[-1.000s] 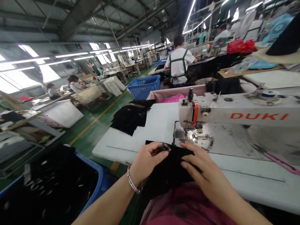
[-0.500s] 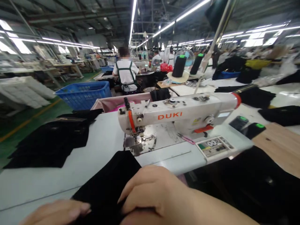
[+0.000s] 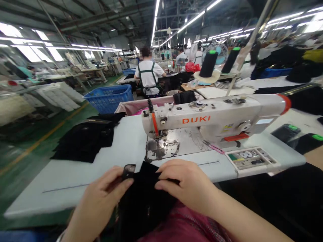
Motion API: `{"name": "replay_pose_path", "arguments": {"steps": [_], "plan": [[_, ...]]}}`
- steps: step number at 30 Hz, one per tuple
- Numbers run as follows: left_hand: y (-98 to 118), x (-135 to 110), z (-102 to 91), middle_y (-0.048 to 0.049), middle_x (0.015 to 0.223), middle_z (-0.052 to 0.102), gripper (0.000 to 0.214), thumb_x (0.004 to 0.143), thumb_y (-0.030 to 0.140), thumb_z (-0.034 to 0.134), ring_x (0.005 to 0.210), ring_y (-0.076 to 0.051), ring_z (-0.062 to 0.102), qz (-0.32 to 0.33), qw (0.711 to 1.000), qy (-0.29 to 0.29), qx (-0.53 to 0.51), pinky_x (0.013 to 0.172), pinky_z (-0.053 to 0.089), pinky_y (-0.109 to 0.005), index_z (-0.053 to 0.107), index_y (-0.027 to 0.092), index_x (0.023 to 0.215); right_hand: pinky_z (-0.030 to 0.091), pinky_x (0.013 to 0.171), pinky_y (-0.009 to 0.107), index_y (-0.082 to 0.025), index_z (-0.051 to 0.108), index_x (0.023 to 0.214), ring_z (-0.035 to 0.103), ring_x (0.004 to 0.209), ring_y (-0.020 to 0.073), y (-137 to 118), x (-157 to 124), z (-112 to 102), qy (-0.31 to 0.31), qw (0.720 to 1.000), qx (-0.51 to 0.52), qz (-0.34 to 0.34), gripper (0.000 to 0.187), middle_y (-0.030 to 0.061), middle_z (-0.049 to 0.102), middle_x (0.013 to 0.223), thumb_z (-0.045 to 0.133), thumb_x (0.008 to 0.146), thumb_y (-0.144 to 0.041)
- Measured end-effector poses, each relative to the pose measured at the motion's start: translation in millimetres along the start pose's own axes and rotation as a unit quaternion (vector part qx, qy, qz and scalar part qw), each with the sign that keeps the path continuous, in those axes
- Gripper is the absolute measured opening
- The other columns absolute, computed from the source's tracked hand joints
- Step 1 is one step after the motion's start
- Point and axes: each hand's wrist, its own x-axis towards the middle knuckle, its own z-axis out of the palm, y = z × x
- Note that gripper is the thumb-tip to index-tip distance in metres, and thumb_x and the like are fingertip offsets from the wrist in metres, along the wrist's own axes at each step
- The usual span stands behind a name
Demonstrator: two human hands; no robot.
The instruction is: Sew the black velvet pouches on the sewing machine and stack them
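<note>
A piece of black fabric (image 3: 143,198) hangs over the near edge of the white sewing table (image 3: 121,148), just in front of the needle plate (image 3: 161,149) of a white DUKI sewing machine (image 3: 214,117). My left hand (image 3: 101,198) pinches the fabric's left corner, where a small dark label (image 3: 128,169) shows. My right hand (image 3: 186,185) grips the fabric's upper edge with curled fingers.
A stack of black fabric pieces (image 3: 85,139) lies on the table's left. A small parts tray (image 3: 249,158) sits at the right of the machine. Two black thread cones (image 3: 209,64) stand behind. A person in a white shirt (image 3: 148,75) works ahead beside a blue basket (image 3: 109,97).
The view swung right and then settled. Both hands, low at the frame edge half a second ago, have come up with the fabric towards the needle plate.
</note>
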Motion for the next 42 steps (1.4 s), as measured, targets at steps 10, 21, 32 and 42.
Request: {"name": "replay_pose_path", "arguments": {"steps": [10, 21, 32, 42], "plan": [[9.0, -3.9, 20.7, 0.0006, 0.087, 0.061, 0.014, 0.087, 0.031, 0.066, 0.082, -0.012, 0.054, -0.049, 0.969, -0.04, -0.237, 0.075, 0.044, -0.02, 0.066, 0.019, 0.094, 0.048, 0.081, 0.028, -0.032, 0.066, 0.083, 0.065, 0.087, 0.0136, 9.1, -4.0, 7.6, 0.044, 0.996, -0.068, 0.021, 0.006, -0.0089, 0.07, 0.097, 0.063, 0.088, -0.033], [1.2, -8.1, 27.4, -0.0005, 0.084, 0.06, 0.017, 0.083, 0.025, 0.072, 0.079, -0.01, 0.053, -0.072, 0.916, -0.032, -0.393, 0.072, 0.043, -0.02, 0.065, 0.016, 0.096, 0.05, 0.074, 0.026, -0.033, 0.065, 0.087, 0.066, 0.082, 0.0128, 6.2, -4.8, 9.9, 0.024, 0.993, -0.105, 0.039, 0.008, -0.0093, 0.07, 0.095, 0.059, 0.088, -0.038], [11.2, -2.9, 11.1, 0.0, 0.075, 0.057, 0.022, 0.085, 0.036, 0.068, 0.068, -0.011, 0.051, -0.089, 0.951, -0.056, -0.29, 0.063, 0.04, -0.02, 0.064, 0.014, 0.088, 0.048, 0.059, 0.024, -0.025, 0.058, 0.079, 0.061, 0.066, 0.0114, 2.8, 0.1, 14.9, -0.057, 0.99, -0.073, 0.107, 0.013, -0.0054, 0.066, 0.078, 0.055, 0.089, -0.032], [-22.0, 91.8, -5.0, 0.0037, 0.061, 0.057, 0.01, 0.08, 0.027, 0.069, 0.058, -0.012, 0.053, 0.048, 0.904, -0.367, 0.215, 0.053, 0.038, -0.02, 0.067, 0.019, 0.075, 0.055, 0.08, 0.021, -0.026, 0.06, 0.123, 0.069, 0.089, 0.0113, 39.0, 0.8, 89.4, -0.166, 0.981, -0.016, -0.097, 0.044, -0.0013, 0.072, 0.104, 0.046, 0.087, -0.003]]}}
